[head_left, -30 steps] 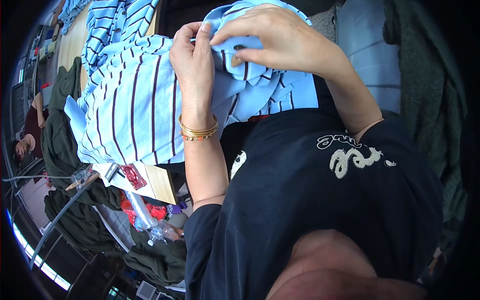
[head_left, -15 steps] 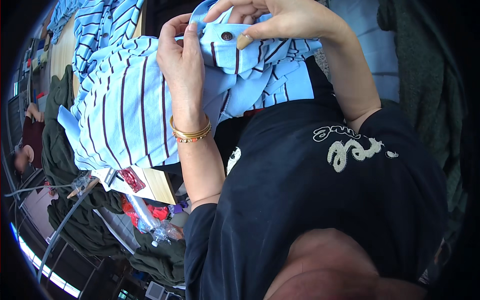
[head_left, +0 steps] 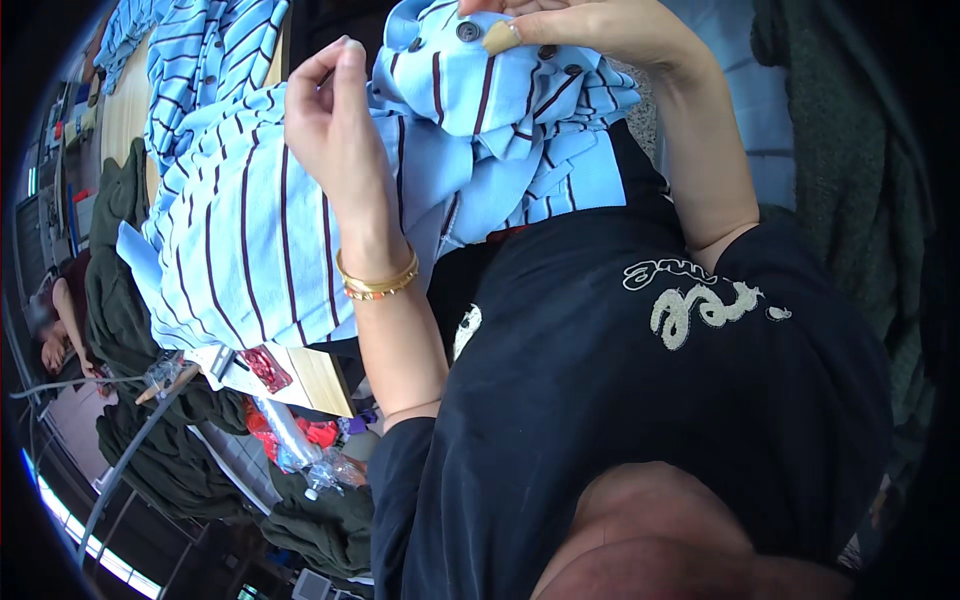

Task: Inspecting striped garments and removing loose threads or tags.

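Note:
A light blue knit cardigan (head_left: 265, 215) with dark stripes lies bunched across my lap and the table edge. Its button band is gathered up at the top, where a dark round button (head_left: 468, 31) faces me and several others show around it. My right hand (head_left: 600, 30) grips this band, its thumb wearing a tan finger cover and pressing beside the button. Part of its fingers is cut off by the upper edge. My left hand (head_left: 340, 140), with gold bangles at the wrist, is raised left of the band, thumb and forefinger pinched together. Anything between those fingertips is too small to make out.
More blue striped garments (head_left: 215, 50) lie on the wooden table (head_left: 125, 100) at the far left. Dark green garments (head_left: 165, 450) are heaped on the left. A clear plastic bottle (head_left: 285, 435) lies by red bags. Another person (head_left: 65, 310) is at the far left.
My left hand has let go of the band and drawn away to the left, still pinching. The band has shifted slightly in my right hand. The other person has leaned over.

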Demonstrator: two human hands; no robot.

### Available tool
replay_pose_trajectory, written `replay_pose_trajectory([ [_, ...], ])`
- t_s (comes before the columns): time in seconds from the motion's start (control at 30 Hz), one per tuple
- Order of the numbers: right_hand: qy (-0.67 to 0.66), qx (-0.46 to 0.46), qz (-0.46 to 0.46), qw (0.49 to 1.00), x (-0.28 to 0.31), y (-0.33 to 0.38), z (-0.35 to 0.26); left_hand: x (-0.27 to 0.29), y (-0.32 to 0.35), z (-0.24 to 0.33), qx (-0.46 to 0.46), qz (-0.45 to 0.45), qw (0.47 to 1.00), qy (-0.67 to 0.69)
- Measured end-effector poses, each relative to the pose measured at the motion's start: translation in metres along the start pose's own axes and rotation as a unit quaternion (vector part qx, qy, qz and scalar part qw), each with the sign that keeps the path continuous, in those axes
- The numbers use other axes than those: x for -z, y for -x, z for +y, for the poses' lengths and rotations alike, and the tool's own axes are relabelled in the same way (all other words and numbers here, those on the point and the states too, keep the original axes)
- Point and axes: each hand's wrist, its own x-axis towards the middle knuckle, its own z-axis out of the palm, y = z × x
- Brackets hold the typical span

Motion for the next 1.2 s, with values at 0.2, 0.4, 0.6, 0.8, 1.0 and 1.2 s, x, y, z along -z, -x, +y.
replay_pose_trajectory([
  [0.2,0.191,-0.076,0.04,0.978,-0.028,-0.008,-0.019,0.001,-0.022,-0.007,0.113,-0.142,0.955,-0.235],
  [0.4,0.47,0.075,0.089,0.875,-0.032,-0.009,0.003,0.004,-0.008,-0.028,-0.032,-0.089,0.981,-0.167],
  [0.6,0.497,0.1,0.108,0.855,-0.05,-0.015,-0.003,-0.007,-0.001,-0.012,-0.046,-0.028,0.995,-0.083],
  [0.8,0.448,0.057,0.111,0.886,-0.061,-0.02,0.015,0.0,0.0,-0.016,-0.039,-0.055,0.985,-0.159],
  [1.0,0.347,0.042,0.117,0.93,-0.048,-0.022,0.033,0.0,0.0,-0.013,-0.04,-0.016,0.992,-0.121],
  [1.2,0.348,0.123,0.12,0.921,-0.035,-0.023,0.032,0.0,-0.001,-0.002,0.057,-0.036,0.995,0.072],
])
